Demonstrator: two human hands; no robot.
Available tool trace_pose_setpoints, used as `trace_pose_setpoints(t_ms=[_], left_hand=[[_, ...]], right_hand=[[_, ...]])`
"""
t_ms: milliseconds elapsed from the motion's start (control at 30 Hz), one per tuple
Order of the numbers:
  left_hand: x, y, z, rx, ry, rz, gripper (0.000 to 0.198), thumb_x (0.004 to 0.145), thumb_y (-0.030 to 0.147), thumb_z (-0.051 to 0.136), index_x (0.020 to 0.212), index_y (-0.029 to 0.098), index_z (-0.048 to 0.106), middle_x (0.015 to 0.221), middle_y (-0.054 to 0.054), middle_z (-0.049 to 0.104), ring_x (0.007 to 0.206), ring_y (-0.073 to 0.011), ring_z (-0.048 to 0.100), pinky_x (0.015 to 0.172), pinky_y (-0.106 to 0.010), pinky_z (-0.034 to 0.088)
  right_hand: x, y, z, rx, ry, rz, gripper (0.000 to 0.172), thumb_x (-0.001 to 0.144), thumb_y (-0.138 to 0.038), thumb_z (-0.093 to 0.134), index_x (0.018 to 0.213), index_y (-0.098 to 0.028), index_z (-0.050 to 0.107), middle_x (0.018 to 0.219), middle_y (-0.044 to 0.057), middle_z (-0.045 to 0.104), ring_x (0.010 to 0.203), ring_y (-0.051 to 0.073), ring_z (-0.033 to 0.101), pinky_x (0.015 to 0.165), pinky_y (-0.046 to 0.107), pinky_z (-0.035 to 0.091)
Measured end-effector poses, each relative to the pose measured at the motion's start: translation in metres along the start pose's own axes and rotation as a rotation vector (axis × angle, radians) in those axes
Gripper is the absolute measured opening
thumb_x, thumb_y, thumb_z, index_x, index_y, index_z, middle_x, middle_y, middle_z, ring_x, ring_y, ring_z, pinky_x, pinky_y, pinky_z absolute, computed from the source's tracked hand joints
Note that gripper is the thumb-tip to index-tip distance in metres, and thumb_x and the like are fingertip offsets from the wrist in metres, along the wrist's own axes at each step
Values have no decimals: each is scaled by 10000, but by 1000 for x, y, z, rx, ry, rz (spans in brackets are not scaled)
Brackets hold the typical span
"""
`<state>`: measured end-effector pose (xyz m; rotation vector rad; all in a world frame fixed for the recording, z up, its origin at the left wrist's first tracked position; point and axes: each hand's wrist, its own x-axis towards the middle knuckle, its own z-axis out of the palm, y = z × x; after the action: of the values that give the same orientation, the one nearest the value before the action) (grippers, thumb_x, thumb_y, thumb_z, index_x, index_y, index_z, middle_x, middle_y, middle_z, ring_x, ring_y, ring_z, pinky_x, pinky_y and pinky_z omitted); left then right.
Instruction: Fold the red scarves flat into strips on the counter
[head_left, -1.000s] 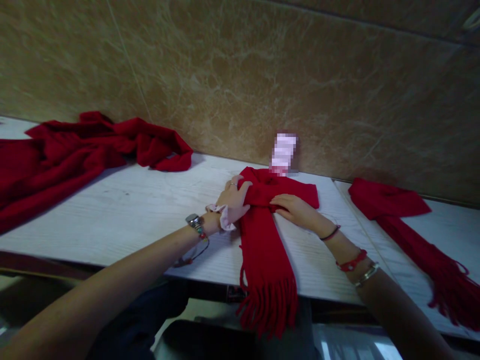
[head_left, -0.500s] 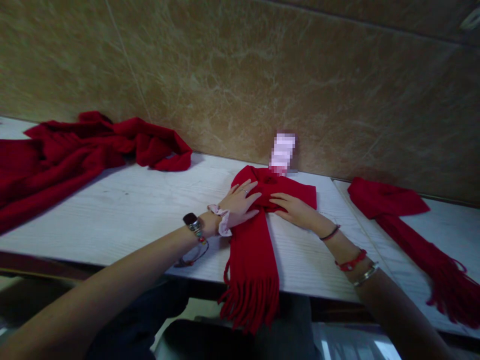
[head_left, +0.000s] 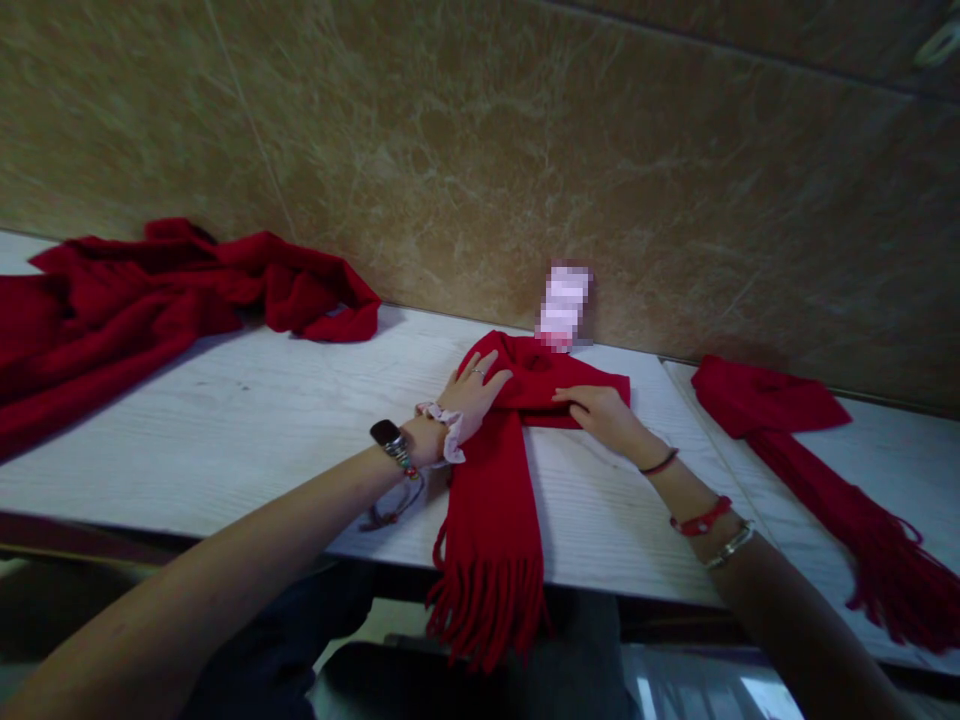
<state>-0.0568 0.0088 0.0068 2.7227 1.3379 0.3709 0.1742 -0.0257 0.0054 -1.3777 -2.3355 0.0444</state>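
A red scarf [head_left: 495, 500] lies around the middle of the table [head_left: 285, 430], its upper part folded into a crosswise bundle towards the table's far edge, its fringe [head_left: 487, 610] hanging past the near edge. The left hand [head_left: 469, 400] lies palm down on the bundle, fingers spread and clasping nothing. The right hand [head_left: 600, 415] has its fingers close together at the bundle's lower border; whether they pinch the cloth, I cannot tell.

The likeliest trouble is the bundle loosening: its layers seem held only by light pressure, so lifting the left hand could let them slip. The fringe's overhang could drag the long tail off the table's near edge, or catch on a leg below. The loose cord [head_left: 386, 515] dangling from the left wrist might snag the strands. A blurred pale item [head_left: 562, 305] at the table's far edge could be knocked if the cloth is pushed back.
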Motion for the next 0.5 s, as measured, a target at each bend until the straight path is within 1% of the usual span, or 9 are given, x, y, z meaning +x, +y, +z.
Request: trace_pose_setpoints(t_ms=[67, 100, 200, 233, 333, 400, 467, 500], left_hand=[[-2, -1, 4, -14, -15, -9, 599, 724, -24, 375, 1280, 193, 415, 1469, -132, 177, 1349, -310, 130, 1028, -564, 242], [-2, -1, 6, -7, -16, -14, 595, 726, -22, 370, 1274, 205, 424, 1469, -125, 181, 1352, -304, 118, 1024, -577, 232], [-3, -3, 8, 32, -10, -5, 622, 717, -38, 365, 1275, 230, 428, 1468, -99, 202, 1356, -279, 114, 1034, -555, 238], [-3, -5, 7, 48, -22, 17, 632, 717, -44, 366, 1283, 231, 423, 1465, -97, 214, 1355, -272, 120, 1042, -533, 241], [-3, -13, 5, 93, -98, 97, 642, 722, -36, 398, 1314, 213, 402, 1452, -109, 245, 1350, -272, 136, 1057, -482, 253], [-4, -18, 3, 116, -133, 117, 657, 717, -22, 435, 1326, 221, 393, 1448, -115, 250, 1346, -286, 145, 1048, -488, 264], [-6, -22, 0, 140, -167, 122, 691, 697, -1, 483, 1335, 244, 380, 1450, -116, 242, 1342, -302, 155, 1032, -513, 271], [-6, -25, -2, 147, -192, 138, 706, 687, 10, 502, 1338, 252, 374, 1450, -116, 243, 1338, -305, 174, 1025, -513, 279]], right_hand=[[-2, -1, -5, 82, 25, 22, 378, 719, -35, 421, 941, -206, 675, 986, 29, 698, 951, 182, 638, 885, 371, 495], [-3, -1, -7, 109, -3, 9, 371, 720, -39, 421, 927, -211, 677, 971, 23, 702, 959, 182, 635, 884, 370, 494], [-8, -5, -6, 97, -132, -71, 324, 736, -54, 438, 902, -199, 676, 1006, 42, 690, 1037, 197, 598, 944, 407, 444], [-10, -6, -4, 77, -150, -90, 310, 744, -58, 442, 903, -190, 673, 1033, 56, 681, 1060, 203, 584, 962, 422, 425], [-11, -8, -1, 52, -141, -116, 270, 780, -90, 450, 935, -173, 655, 1091, 89, 653, 1084, 203, 565, 981, 435, 400], [-11, -7, 0, 54, -137, -111, 241, 814, -144, 455, 960, -181, 643, 1106, 93, 643, 1101, 201, 551, 990, 450, 383], [-12, -5, 0, -3, -78, -33, 250, 847, -224, 446, 1024, -194, 619, 1178, 103, 600, 1170, 229, 491, 1001, 519, 336], [-13, -2, 2, -53, -23, 43, 278, 860, -261, 431, 1074, -199, 596, 1234, 114, 558, 1215, 258, 441, 994, 568, 309]])
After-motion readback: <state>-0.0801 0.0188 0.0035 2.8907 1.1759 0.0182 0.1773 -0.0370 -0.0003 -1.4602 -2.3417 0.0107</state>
